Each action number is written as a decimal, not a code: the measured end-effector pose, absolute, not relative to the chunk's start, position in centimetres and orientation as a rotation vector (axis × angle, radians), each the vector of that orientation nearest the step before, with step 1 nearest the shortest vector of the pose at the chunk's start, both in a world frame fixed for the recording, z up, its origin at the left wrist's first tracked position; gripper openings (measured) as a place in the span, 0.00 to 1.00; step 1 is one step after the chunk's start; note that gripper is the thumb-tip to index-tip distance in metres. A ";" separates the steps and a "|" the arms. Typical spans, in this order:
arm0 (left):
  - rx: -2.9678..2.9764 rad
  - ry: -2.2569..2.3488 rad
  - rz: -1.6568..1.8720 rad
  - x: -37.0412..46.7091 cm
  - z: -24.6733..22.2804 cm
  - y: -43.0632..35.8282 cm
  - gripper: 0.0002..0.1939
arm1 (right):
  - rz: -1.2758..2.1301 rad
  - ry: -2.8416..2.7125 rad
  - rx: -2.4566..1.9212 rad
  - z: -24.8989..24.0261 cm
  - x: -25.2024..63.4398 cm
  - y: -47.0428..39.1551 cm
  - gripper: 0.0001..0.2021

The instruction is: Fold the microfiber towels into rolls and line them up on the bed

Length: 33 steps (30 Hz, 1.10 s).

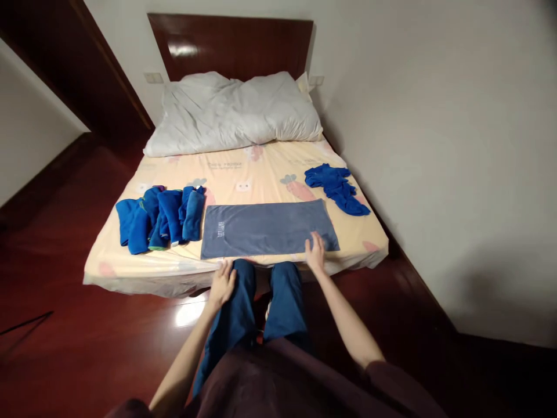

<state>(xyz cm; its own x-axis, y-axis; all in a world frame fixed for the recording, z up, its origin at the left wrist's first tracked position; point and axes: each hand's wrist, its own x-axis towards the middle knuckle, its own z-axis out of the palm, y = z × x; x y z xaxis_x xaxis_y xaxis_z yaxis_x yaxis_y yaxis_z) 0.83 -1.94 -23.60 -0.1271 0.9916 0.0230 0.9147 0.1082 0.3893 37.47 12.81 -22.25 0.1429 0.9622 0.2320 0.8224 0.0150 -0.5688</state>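
Observation:
A grey-blue towel lies spread flat along the front of the bed, with small white lettering at its left end. My right hand rests at the towel's near edge toward the right, fingers stretched over the cloth and holding nothing. By my knee, just off the towel's near left part, my left hand is open with its fingers extended. Left of the towel lie several rolled or folded blue cloths side by side. To its right is a crumpled blue cloth.
The bed has a yellow sheet printed with carrots. A white quilt is bunched against the dark wooden headboard. A white wall runs close along the right side. Dark red floor surrounds the front and left.

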 end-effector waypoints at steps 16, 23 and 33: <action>2.078 2.312 0.243 9.0 -21.0 -9.2 0.36 | 0.837 -1.744 -1.316 -28.5 23.8 -3.7 0.29; 2.070 2.320 0.272 9.3 -20.9 -9.0 0.36 | 1.074 -1.447 -1.265 -29.5 23.4 1.0 0.36; 2.025 2.337 0.288 9.7 -20.4 -8.6 0.36 | 1.409 -0.956 -1.288 -30.6 22.8 4.9 0.44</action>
